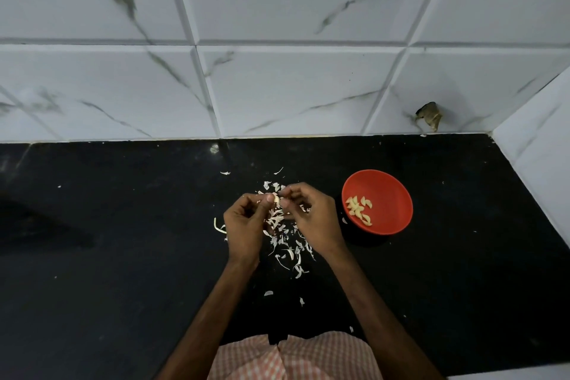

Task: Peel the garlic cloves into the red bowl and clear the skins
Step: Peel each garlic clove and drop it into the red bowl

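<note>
Two bare forearms reach in from the near edge and converge mid-scene. The left hand and right hand, fingers curled, meet at the fingertips and pinch a garlic clove between them.

Both hands are up over the black countertop, left hand and right hand pinching one garlic clove between the fingertips, looks partly peeled but hard to tell. Skins are scattered underneath. Red bowl sits just right, peeled cloves inside.
</note>
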### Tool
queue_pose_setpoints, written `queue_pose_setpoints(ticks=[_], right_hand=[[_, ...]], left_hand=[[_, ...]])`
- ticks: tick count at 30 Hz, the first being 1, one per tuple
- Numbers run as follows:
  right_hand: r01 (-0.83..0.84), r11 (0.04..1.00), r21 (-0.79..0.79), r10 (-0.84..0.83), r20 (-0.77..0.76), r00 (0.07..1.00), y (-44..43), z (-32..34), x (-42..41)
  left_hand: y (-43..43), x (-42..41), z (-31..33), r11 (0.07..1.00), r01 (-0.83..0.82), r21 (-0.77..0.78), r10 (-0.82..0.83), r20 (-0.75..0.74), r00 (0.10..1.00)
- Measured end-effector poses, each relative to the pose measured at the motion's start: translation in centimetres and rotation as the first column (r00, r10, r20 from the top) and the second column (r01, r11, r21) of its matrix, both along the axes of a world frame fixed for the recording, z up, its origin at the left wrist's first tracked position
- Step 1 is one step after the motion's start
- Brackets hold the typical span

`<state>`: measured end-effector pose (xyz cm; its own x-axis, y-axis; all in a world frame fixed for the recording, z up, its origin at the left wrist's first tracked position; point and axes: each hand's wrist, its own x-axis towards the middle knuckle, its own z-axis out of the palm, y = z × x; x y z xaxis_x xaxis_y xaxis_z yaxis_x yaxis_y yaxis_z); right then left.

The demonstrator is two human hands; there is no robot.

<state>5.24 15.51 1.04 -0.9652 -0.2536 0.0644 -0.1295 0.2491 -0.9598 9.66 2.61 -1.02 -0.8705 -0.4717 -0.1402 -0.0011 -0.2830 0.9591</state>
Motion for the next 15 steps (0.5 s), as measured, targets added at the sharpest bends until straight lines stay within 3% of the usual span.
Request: queue_pose_setpoints(ticks=[6,15], right_hand=[[0.086,0.994,-0.067,-0.086,0.01,0.996,-0.8,-0.5,0.6],[0.149,0.989,-0.021,-0.149,-0.001,0.989,-0.2,-1.1,0.2]], left_hand=[[-0.2,0.0,-0.1,0.994,0.048,-0.097,-0.049,-0.012,0.999],[-0.2,-0.3,-0.4,0.905,0.111,-0.411,-0.089,0.073,0.993]])
